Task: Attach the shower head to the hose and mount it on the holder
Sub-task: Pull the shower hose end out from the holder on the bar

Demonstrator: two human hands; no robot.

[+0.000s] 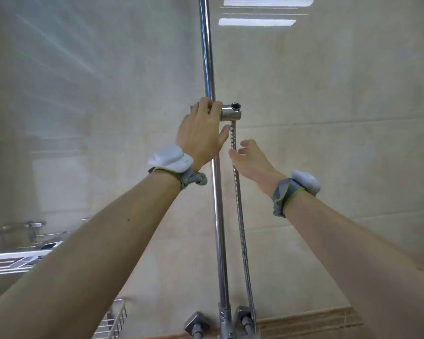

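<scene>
A chrome holder (pixel 231 113) is clamped on the vertical chrome rail (pixel 207 57), its round socket pointing up and to the right. My left hand (pixel 201 133) wraps around the holder's left part at the rail. The ribbed metal hose (pixel 240 216) hangs straight down from under the holder to the fittings at the bottom. My right hand (pixel 251 159) is beside the hose just below the holder, thumb and fingers apart and touching or nearly touching it. No shower head is in view.
Beige tiled wall fills the view. Chrome valve fittings (pixel 230 321) sit at the foot of the rail. A wire basket (pixel 113 321) is at the lower left, and a metal shelf rack (pixel 17 258) with a tap is at the left edge.
</scene>
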